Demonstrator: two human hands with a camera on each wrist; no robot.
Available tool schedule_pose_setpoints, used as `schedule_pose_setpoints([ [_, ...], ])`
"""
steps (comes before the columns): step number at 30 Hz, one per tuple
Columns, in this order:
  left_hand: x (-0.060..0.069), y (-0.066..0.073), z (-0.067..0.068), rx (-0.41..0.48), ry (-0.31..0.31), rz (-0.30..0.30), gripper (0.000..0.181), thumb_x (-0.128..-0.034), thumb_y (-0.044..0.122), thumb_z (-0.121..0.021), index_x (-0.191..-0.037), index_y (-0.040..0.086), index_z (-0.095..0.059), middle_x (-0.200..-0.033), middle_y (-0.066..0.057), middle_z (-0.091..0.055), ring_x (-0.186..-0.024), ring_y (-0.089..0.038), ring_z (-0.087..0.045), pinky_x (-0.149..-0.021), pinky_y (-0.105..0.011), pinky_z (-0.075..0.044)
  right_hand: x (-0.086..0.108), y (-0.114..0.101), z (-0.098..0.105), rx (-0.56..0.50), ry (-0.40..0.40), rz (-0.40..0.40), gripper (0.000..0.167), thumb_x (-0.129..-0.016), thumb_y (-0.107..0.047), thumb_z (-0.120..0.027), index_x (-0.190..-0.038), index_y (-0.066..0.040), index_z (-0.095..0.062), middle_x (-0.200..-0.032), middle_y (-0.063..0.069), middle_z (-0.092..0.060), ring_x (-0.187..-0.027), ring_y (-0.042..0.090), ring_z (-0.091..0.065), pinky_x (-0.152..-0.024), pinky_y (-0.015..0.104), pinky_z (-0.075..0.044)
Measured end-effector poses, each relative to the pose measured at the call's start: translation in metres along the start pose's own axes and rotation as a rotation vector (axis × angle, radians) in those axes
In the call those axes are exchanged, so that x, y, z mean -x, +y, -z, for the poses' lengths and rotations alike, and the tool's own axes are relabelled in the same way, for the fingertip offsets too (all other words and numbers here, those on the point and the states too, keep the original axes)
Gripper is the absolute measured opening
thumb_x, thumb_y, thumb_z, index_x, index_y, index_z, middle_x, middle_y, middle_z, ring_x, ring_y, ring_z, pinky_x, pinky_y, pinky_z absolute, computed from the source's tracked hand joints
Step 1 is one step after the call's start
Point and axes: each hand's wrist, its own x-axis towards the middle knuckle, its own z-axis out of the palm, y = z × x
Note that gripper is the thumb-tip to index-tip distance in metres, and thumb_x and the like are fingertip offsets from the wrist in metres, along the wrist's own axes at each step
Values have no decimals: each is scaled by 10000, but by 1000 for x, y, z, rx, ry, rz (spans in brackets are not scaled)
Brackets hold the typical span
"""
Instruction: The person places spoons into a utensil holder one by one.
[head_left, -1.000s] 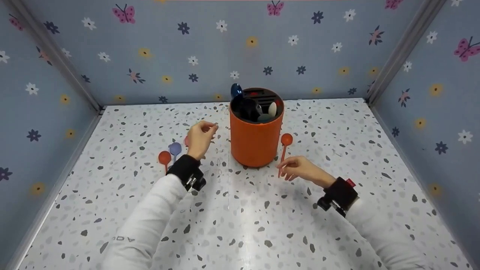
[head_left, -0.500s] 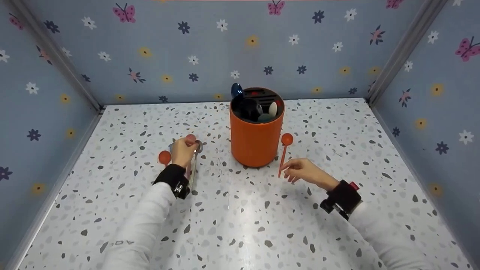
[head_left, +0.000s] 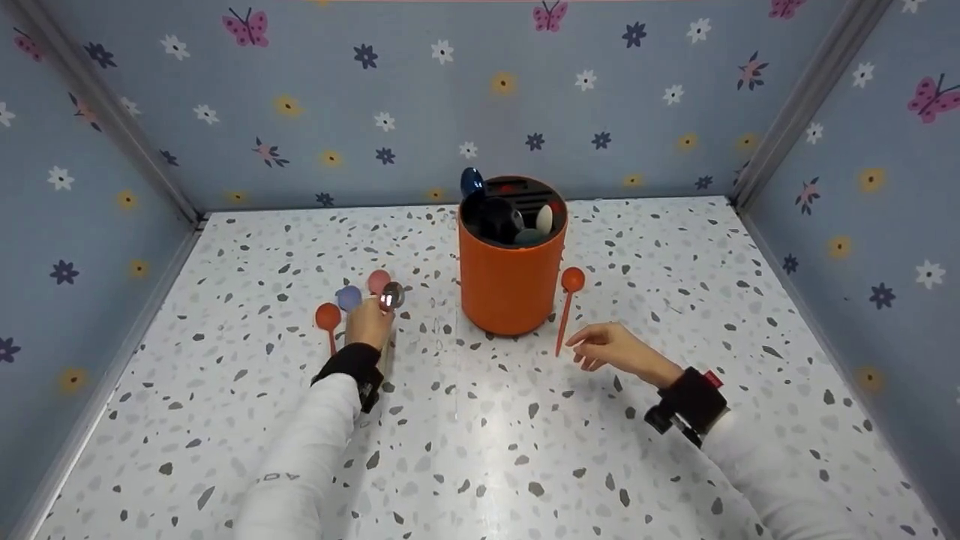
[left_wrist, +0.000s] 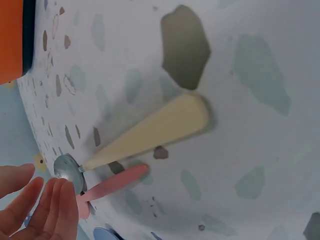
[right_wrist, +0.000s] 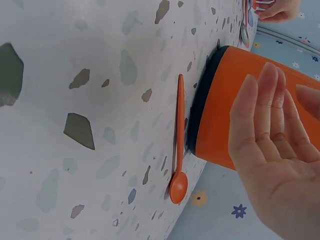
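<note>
Metal spoon [head_left: 392,296] on the table [head_left: 480,450], bowl right at the left hand's [head_left: 369,322] fingertips, pale handle running back from them toward the wrist. Left fingers straight, thumb apart from them, nothing gripped; can't tell if the tips touch the bowl. Orange spoon [head_left: 573,279]: lying flat, handle end just beside the right hand's [head_left: 615,351] fingertips, not touching, bowl pointing away from them. Right fingers lightly bent, thumb apart, nothing between.

Pink spoon [head_left: 379,281] next to the metal one, its bowl just beyond the left fingertips. Purple spoon [head_left: 349,298] to the left of those fingers, handle hidden by the hand. Red spoon [head_left: 328,316] farther left, bowl away from the person.

Holder [head_left: 510,289], orange, upright, between the two hands and farther out than the right fingertips. Blue spoon [head_left: 472,181] and white spoon [head_left: 545,219] poke out of it, dark pieces too, hard to make out. Well past all the fingers, flowered wall [head_left: 420,82]. White sleeves [head_left: 300,450], black wristbands [head_left: 694,401] behind both hands.
</note>
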Motion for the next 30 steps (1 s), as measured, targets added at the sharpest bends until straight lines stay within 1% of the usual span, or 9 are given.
schedule_pose_setpoints([
  [4, 0, -4, -6, 5, 15, 3, 102, -775, 0, -572, -812, -77, -626, -817, -239, -627, -772, -359, -591, -679, -447, -464, 1, 3, 0, -7, -1, 20, 323, -884, -100, -505, -1107, 135, -513, -865, 179, -620, -748, 206, -608, -702, 346, -534],
  [7, -1, -8, -12, -1, 23, 4, 74, -763, -20, -566, -714, -67, -595, -797, -251, -620, -762, -377, -588, -668, -465, -456, 1, 5, 0, -12, 6, 12, 324, -883, -105, -508, -1105, 131, -518, -858, 146, -625, -742, 193, -605, -696, 336, -535],
  [11, -1, -11, -18, -35, 37, 0, 136, -751, -57, -537, -616, -38, -535, -752, -256, -609, -717, -390, -584, -622, -487, -444, 2, 7, -1, -19, 5, 3, 326, -884, -114, -510, -1106, 124, -520, -862, 131, -627, -734, 182, -604, -697, 352, -536],
  [17, 0, -11, -22, -109, 55, -21, 90, -754, -70, -525, -729, -100, -607, -780, -283, -604, -723, -402, -587, -617, -492, -457, 3, 9, -2, -32, 8, 0, 315, -885, -101, -505, -1105, 125, -518, -882, 166, -622, -733, 176, -604, -702, 370, -534],
  [21, 0, -9, -22, -141, 17, -12, 112, -786, -56, -526, -821, -112, -616, -807, -275, -597, -745, -385, -583, -637, -473, -461, 2, 12, -2, -44, 7, 4, 318, -883, -95, -508, -1104, 133, -511, -885, 173, -620, -734, 173, -602, -700, 358, -536],
  [24, -1, -11, -22, -155, 18, -34, 100, -773, -78, -521, -804, -116, -609, -789, -274, -594, -740, -390, -579, -633, -469, -463, 2, 12, -2, -45, 4, -4, 321, -883, -94, -504, -1109, 134, -506, -883, 165, -621, -747, 180, -600, -704, 348, -535],
  [25, -3, -15, -24, -147, 22, -45, 103, -774, -76, -518, -797, -100, -615, -782, -259, -601, -735, -378, -584, -628, -463, -466, 2, 13, -2, -44, 4, -7, 320, -884, -94, -502, -1110, 132, -506, -881, 160, -622, -750, 182, -600, -706, 351, -534],
  [26, -11, -26, -35, -153, 52, -64, 101, -757, -76, -516, -763, -84, -616, -750, -253, -599, -706, -380, -581, -595, -462, -461, 2, 13, -2, -42, 7, -12, 320, -884, -96, -503, -1112, 128, -509, -878, 154, -624, -751, 185, -600, -711, 363, -533],
  [30, -45, -73, -78, -156, 85, -80, 98, -718, -45, -529, -721, -37, -627, -703, -229, -604, -647, -372, -580, -520, -455, -444, 3, 14, -2, -33, 9, -16, 328, -883, -112, -509, -1112, 122, -515, -865, 138, -628, -743, 179, -604, -719, 397, -529],
])
